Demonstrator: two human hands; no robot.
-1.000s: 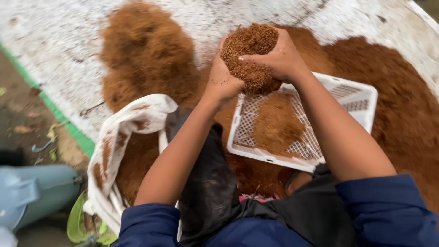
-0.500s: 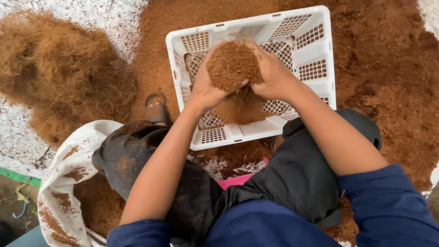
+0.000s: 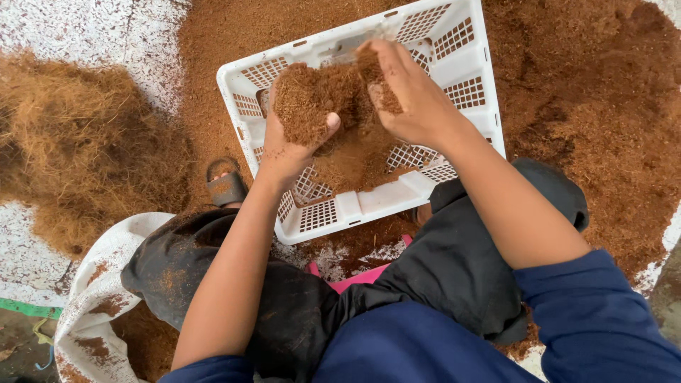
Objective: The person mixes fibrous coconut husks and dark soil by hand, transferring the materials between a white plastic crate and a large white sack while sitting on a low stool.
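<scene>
My left hand [image 3: 287, 145] is cupping a clump of brown fibre [image 3: 306, 99], with the thumb pressing against its lower side, and my right hand [image 3: 411, 96] is curling its fingers around a smaller bit of the same brown material [image 3: 386, 96] just beside it. Both hands are staying above the white plastic basket [image 3: 376, 202], which has many small square holes in its walls and bottom. Inside the basket a heap of fine brown dust [image 3: 355, 159] is lying under my hands and is covering a part of the bottom. The basket is resting on the ground in front of my knees, on a wide layer of the same fine brown powder [image 3: 589, 120] that is spreading to the right side. To the left, a pile of longer, lighter fibres [image 3: 78, 149] is lying on a pale speckled floor [image 3: 64, 28]. Near my left knee a white sack [image 3: 99, 284] with brown stains is standing open, and some brown material is showing inside it, but its lower part is going out of the view. I am sitting in dark trousers [image 3: 454, 262] and blue sleeves [image 3: 603, 319]. A dark sandal [image 3: 227, 186] is showing beside the basket, and something pink [image 3: 355, 280] is appearing between my legs; I cannot tell what it is.
</scene>
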